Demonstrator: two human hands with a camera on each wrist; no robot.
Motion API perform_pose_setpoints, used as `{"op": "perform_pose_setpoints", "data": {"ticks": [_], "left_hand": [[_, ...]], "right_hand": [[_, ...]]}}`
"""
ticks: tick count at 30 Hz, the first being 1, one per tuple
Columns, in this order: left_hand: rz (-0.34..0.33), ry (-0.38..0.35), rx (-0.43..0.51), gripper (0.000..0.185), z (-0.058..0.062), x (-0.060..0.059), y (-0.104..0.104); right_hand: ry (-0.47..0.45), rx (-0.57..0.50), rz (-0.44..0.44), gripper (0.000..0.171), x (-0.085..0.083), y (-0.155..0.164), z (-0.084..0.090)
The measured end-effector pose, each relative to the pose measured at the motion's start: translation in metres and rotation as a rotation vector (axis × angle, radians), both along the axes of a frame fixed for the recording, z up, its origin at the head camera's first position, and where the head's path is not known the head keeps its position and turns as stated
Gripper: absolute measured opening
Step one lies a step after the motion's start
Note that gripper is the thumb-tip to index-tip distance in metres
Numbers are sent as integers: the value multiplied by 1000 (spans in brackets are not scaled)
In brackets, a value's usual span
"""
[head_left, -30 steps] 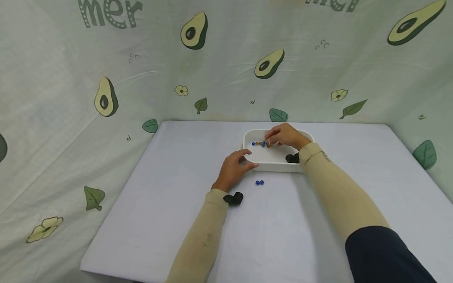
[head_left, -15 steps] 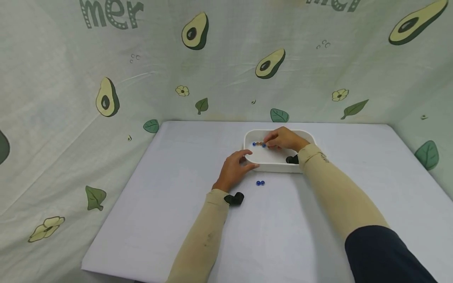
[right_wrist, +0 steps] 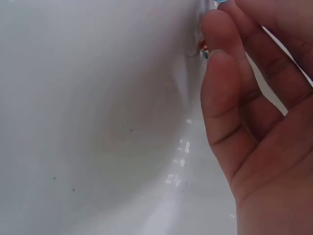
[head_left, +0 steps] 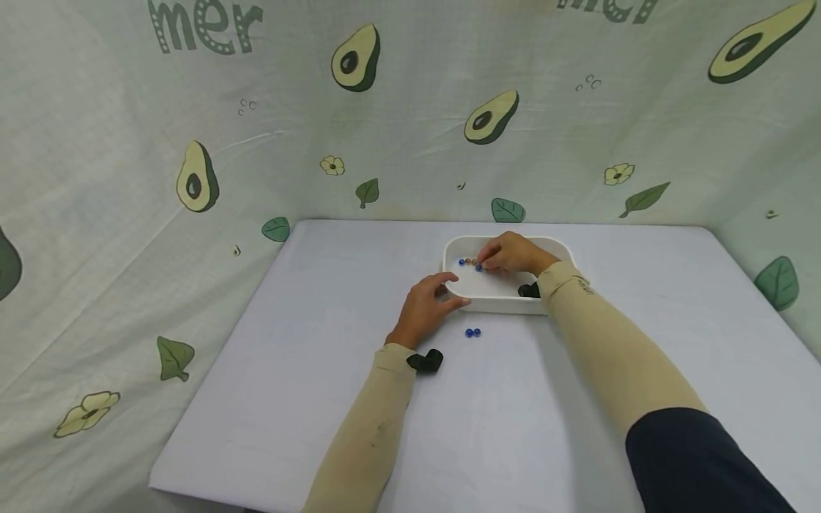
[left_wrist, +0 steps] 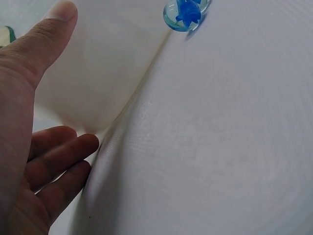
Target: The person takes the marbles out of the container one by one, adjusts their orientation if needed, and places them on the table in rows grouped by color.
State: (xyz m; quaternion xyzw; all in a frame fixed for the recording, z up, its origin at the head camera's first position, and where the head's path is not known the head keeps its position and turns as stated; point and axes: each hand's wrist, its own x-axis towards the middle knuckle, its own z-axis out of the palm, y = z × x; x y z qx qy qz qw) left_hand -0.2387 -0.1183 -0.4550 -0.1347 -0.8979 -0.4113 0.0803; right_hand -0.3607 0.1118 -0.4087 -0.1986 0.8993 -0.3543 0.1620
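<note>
A white rounded tray point(head_left: 497, 305) stands toward the back of the table. My left hand point(head_left: 423, 310) holds its near left corner, thumb along the front wall and fingers at the left rim. Inside the tray, blue and orange glass marbles point(head_left: 462, 262) lie in a short row. Over the row's right end my right hand point(head_left: 513, 253) pinches at a partly hidden marble point(right_wrist: 204, 47), whose reddish and blue bits show between thumb and fingertip in the right wrist view. A blue marble point(head_left: 479, 268) lies by those fingertips. Two blue marbles point(head_left: 472, 333) sit on the table before the tray.
The white table point(head_left: 308, 370) runs out to both sides and toward me. Behind it hangs a pale cloth point(head_left: 410, 107) with avocado prints. A black wrist camera point(head_left: 426, 361) sits on the left sleeve; another black camera point(head_left: 529, 290) is under the right wrist.
My right hand has dropped slightly lower over the marbles. The blue marble by its fingertips has shifted slightly toward me. The left hand keeps its place on the tray.
</note>
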Motion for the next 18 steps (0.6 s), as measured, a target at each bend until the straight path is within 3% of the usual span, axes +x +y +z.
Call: {"op": "perform_pose_setpoints", "data": {"ticks": [9,18], "left_hand": [[-7,-6,-14,49,0,-1,0],[0,-14,-12,49,1,-1,-1]], "right_hand": [[35,87,36,18,0,-12,3],[27,90,25,16,2,-16,4]]}}
